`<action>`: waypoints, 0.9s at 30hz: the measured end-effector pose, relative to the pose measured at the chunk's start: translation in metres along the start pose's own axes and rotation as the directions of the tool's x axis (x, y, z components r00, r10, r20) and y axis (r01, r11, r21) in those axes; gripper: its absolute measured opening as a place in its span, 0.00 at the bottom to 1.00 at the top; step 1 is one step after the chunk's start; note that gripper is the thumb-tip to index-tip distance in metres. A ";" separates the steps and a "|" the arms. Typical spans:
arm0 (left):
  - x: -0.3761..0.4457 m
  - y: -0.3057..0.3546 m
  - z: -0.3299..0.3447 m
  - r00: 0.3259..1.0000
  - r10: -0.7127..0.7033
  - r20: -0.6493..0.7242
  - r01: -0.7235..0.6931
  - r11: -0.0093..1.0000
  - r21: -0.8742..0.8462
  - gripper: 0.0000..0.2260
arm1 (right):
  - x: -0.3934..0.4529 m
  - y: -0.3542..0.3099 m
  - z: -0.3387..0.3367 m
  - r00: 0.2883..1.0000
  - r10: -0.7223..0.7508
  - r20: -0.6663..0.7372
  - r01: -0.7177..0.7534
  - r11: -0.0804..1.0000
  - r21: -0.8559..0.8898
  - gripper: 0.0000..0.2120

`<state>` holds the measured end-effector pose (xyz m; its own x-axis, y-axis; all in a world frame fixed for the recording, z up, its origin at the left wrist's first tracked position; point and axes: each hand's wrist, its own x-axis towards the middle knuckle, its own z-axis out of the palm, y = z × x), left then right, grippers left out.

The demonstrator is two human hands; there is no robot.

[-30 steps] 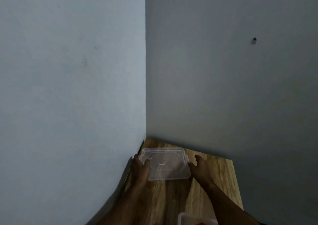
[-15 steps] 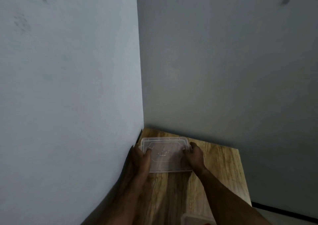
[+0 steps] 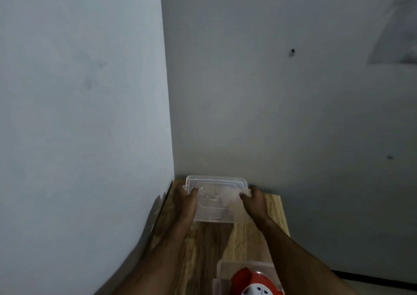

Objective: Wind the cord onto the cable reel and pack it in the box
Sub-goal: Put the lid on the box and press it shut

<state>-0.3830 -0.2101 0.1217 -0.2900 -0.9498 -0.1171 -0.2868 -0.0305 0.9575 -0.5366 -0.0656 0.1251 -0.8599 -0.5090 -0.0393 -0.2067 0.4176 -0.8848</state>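
A clear plastic box lid is at the far end of the wooden table, near the wall corner. My left hand grips its left edge and my right hand grips its right edge. Whether the lid rests on the wood or is lifted I cannot tell. At the bottom of the view stands the clear plastic box, open on top, with the red and white cable reel inside it. The cord itself is not visible.
The narrow table is pushed into a corner: one pale wall runs along its left side, another stands behind it. The table's right edge drops to the floor. A small dark fixing sticks out of the back wall.
The view has tilted down, so the box with the reel shows more at the bottom. My hands, which closed onto the lid's sides a moment earlier, still hold it.
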 end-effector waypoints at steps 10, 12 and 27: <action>-0.072 0.041 -0.008 0.993 0.084 0.085 -0.082 0.996 -0.029 0.29 | -0.064 -0.012 -0.084 0.991 -0.038 -0.129 0.047 0.997 0.064 0.26; -0.094 0.056 -0.013 0.986 0.111 0.128 -0.108 0.994 -0.029 0.26 | -0.082 -0.015 -0.100 0.991 -0.035 -0.133 0.050 0.992 0.114 0.29; -0.211 0.000 -0.030 0.974 0.170 0.148 -0.143 0.974 -0.176 0.08 | -0.177 0.066 -0.134 0.947 0.135 -0.292 -0.047 0.956 0.288 0.30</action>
<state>-0.2939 -0.0190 0.1540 -0.4668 -0.8843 0.0094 -0.0776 0.0515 0.9957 -0.4602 0.1530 0.1360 -0.9784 -0.2056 -0.0210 -0.0224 0.2066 -0.9782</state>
